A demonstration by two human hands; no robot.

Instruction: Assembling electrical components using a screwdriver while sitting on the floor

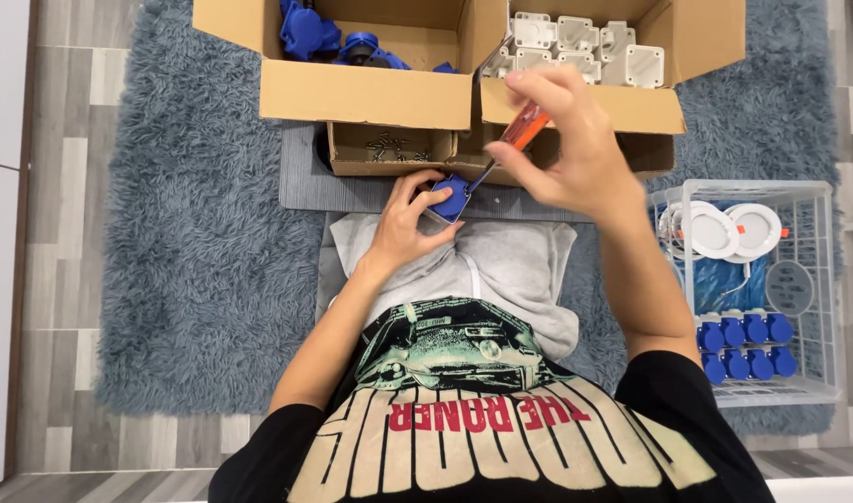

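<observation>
My left hand grips a small blue plastic part over my lap, fingers wrapped round its left side. My right hand holds an orange-handled screwdriver upright and tilted, its thin shaft running down to the top of the blue part. Both hands are close together in front of the cardboard boxes.
A cardboard box of blue parts and a second box of white parts stand ahead on a grey-blue rug. A low tray holds small screws. At right, a white wire basket holds white discs and several blue parts.
</observation>
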